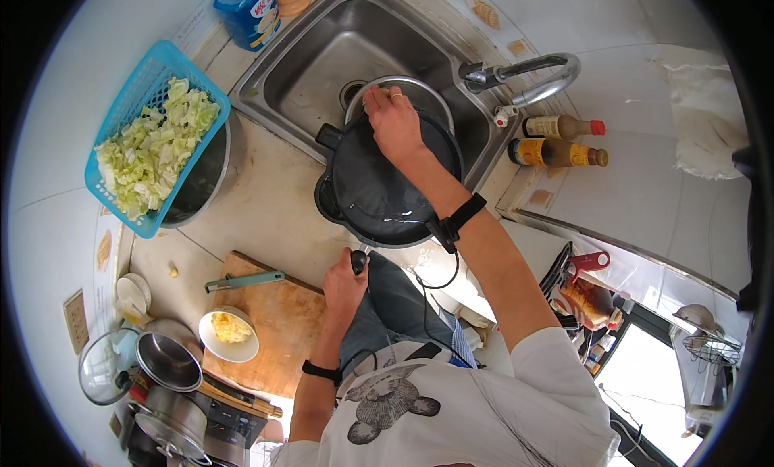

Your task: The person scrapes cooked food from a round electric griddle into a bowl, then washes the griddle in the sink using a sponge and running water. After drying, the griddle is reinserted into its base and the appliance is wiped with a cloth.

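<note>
A round black pan (387,182) is tilted over the near edge of the steel sink (387,43), with some water on its dark surface. My left hand (346,278) is closed around the pan's black handle (359,262) below it. Across the pan reaches my right arm, and my right hand (390,119) lies at its far rim with the fingers bent down. Something pale shows under those fingertips; I cannot tell what it is. Beyond the pan, partly hidden by it, a round metal basin (417,84) sits in the sink beside the drain.
A blue basket (97,164) of chopped cabbage rests over a metal pot (211,182) at left. On the wooden board (278,334) are a green peeler (254,280) and a white bowl (245,351) of chopped yellowish food. The faucet (544,74) and two bottles (547,152) stand right of the sink.
</note>
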Available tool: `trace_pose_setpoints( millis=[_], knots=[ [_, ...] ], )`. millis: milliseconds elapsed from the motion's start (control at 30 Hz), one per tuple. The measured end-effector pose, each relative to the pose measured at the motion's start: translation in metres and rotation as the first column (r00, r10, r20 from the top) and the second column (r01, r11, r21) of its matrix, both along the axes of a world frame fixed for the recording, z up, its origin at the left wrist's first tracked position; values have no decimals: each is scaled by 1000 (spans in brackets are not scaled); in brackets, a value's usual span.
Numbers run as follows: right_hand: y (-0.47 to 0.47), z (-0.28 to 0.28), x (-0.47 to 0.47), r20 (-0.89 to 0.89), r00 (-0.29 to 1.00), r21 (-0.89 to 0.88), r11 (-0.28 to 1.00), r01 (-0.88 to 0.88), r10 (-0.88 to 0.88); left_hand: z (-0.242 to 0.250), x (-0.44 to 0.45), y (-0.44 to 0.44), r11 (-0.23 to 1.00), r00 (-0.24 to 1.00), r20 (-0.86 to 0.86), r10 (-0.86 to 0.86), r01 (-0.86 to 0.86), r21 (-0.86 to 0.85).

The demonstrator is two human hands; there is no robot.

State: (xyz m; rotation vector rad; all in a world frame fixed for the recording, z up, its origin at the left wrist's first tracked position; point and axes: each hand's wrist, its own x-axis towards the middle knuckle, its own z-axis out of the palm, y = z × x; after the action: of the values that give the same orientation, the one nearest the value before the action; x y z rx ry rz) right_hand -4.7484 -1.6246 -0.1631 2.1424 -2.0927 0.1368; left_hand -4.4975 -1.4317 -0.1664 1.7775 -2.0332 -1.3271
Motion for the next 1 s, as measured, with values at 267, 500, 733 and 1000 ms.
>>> trace_pose_setpoints(
  millis=[267, 500, 733, 1000],
  knots=[
    [11, 0, -11, 62, 965, 124, 962, 245, -254, -1, 1, -1, 1000, 1000, 9, -1, 0, 14],
    [43, 10, -33, 68, 929, 193, 918, 345, -363, 3, -2, -3, 999, 997, 70, -15, 11, 45],
    [60, 2, -45, -24, 915, 177, 900, 399, -402, 3, 1, -5, 1000, 1000, 25, -8, 7, 13],
    [102, 25, -51, 29, 875, 286, 843, 457, -484, 3, 0, -4, 999, 999, 39, -35, 35, 3]
  ],
)
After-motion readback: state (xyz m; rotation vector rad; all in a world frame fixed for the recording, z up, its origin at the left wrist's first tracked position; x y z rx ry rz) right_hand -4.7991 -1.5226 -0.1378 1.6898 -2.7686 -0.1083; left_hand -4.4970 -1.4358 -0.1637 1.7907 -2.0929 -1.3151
